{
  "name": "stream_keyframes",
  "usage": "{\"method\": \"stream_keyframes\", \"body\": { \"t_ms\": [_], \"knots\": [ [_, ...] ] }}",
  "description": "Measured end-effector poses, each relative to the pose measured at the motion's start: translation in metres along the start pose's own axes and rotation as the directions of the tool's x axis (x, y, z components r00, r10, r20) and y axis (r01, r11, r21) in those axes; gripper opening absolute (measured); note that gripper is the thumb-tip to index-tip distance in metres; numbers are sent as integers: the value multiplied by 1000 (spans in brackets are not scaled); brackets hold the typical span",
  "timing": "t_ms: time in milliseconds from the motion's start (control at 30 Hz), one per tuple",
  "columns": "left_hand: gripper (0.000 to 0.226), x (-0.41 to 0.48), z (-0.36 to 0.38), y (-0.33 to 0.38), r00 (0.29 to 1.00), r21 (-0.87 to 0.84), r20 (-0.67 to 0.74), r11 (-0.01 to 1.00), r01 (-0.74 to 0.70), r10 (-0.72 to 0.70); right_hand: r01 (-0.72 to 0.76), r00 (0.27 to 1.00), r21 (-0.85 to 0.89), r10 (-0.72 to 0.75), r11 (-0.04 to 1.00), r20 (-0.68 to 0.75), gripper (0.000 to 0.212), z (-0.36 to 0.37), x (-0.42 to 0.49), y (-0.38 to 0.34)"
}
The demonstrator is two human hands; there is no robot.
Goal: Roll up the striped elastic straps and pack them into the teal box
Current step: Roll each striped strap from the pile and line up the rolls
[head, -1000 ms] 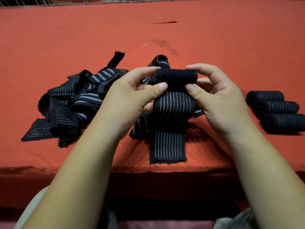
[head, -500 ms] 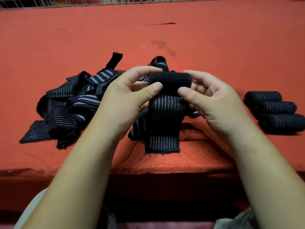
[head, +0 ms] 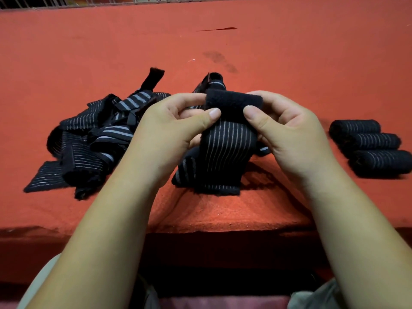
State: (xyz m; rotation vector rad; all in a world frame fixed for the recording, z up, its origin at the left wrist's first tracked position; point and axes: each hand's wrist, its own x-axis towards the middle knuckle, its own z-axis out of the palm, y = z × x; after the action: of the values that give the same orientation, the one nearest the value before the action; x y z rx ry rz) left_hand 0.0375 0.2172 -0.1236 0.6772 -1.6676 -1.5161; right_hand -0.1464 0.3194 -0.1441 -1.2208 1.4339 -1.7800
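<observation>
A black strap with thin grey stripes (head: 225, 148) is partly rolled at its top end, above the table's front middle. My left hand (head: 169, 134) pinches the roll's left end with thumb and fingers. My right hand (head: 287, 130) pinches its right end the same way. The strap's loose tail hangs down to the red cloth. A heap of unrolled striped straps (head: 93, 139) lies to the left. Three finished rolls (head: 370, 148) lie side by side at the right. No teal box is in view.
The red cloth-covered table (head: 289, 52) stretches far back to a wire grid (head: 156, 0) along its rear edge. Its front edge (head: 223, 228) runs just below my forearms, with my lap beneath.
The roll has grown as both hands turned it. The hanging tail has become shorter and its end has drawn back from the table's front edge.
</observation>
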Motion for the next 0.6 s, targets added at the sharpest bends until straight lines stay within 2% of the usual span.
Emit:
{"method": "stream_keyframes", "body": {
  "t_ms": [167,300,400,600],
  "knots": [
    [33,-1,0,1,998,42,62,999,-8,5,31,999,8,-31,999,-15,28,0,1,3],
    [39,-1,-1,0,993,143,115,988,-54,37,54,999,44,-53,998,-12,33,0,1,3],
    [38,-1,-3,2,988,134,153,991,-18,-3,71,997,35,-71,997,2,34,-2,1,1],
    [40,3,-9,-1,994,131,103,991,14,-28,87,996,52,-88,995,24,38,1,0,1]
  ]
}}
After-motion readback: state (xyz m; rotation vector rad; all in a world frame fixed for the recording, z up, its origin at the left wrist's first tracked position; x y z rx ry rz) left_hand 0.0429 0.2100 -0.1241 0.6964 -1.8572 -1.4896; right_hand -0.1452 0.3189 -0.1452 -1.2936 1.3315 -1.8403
